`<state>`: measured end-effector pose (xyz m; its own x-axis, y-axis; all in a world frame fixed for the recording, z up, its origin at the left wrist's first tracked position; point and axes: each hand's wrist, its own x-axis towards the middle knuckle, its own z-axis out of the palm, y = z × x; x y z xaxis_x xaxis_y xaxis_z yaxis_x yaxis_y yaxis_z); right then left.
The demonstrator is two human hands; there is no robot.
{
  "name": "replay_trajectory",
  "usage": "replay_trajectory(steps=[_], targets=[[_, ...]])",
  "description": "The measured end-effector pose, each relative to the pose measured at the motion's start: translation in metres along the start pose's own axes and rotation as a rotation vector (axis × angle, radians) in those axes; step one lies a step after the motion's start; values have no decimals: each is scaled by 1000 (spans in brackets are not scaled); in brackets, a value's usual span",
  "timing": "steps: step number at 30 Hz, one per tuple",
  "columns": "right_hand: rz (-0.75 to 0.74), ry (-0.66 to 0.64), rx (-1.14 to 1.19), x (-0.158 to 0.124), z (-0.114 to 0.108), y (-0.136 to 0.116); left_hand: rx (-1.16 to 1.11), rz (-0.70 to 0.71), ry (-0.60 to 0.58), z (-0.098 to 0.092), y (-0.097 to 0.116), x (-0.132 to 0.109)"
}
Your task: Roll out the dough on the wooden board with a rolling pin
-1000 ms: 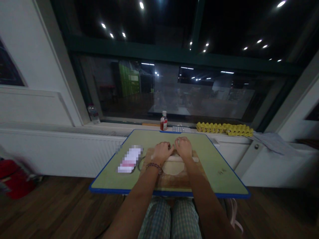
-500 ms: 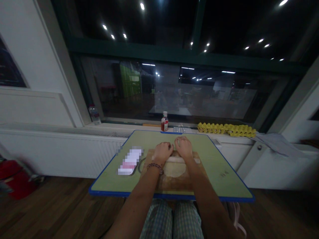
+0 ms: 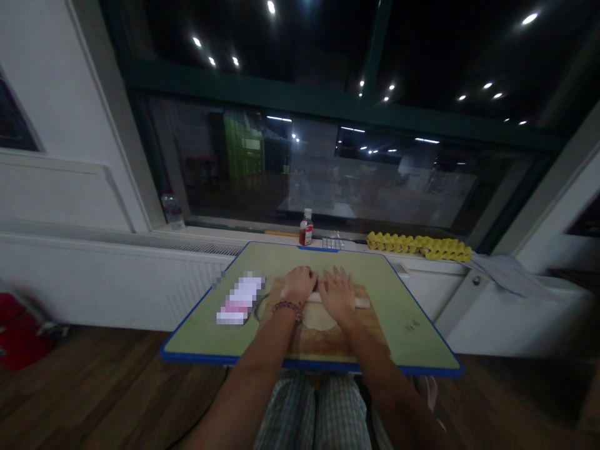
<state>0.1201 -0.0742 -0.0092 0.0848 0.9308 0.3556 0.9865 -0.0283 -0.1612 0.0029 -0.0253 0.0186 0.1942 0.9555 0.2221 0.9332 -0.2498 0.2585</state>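
A pale rolling pin (image 3: 362,302) lies across a wooden board (image 3: 323,345), touching the far part of a flattened round of dough (image 3: 319,319). Curled over the pin's left part is my left hand (image 3: 299,284), a beaded bracelet at its wrist. My right hand (image 3: 336,294) rests palm down on the pin, its fingers stretched forward and spread. The pin's right end sticks out beyond this hand, while its left end is mostly covered by the other.
The board sits on a green folding table (image 3: 403,340) with a blue edge. To the left lies a pixelated flat item (image 3: 240,301). On the windowsill stand a small bottle of red liquid (image 3: 306,229), yellow egg cartons (image 3: 417,245) and a clear bottle (image 3: 173,211).
My right hand's fingers have gone from curled to stretched out over the pin. The whole view has shifted slightly; the dough is still on the board.
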Motion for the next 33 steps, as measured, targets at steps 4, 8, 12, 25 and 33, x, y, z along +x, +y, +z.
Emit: replay_trajectory(steps=[4,8,12,25,33], targets=[[93,-131,-38,7,1,-3,2,51,46,-1,1,-4],[108,-211,-32,20,4,-3,31,101,57,2,1,-17],[144,-256,-15,28,5,-2,111,149,76,4,-1,-27],[166,-250,-34,44,0,-2,114,87,-12,-2,1,-8],[176,-179,-20,56,9,0,90,63,-39,5,-1,8]])
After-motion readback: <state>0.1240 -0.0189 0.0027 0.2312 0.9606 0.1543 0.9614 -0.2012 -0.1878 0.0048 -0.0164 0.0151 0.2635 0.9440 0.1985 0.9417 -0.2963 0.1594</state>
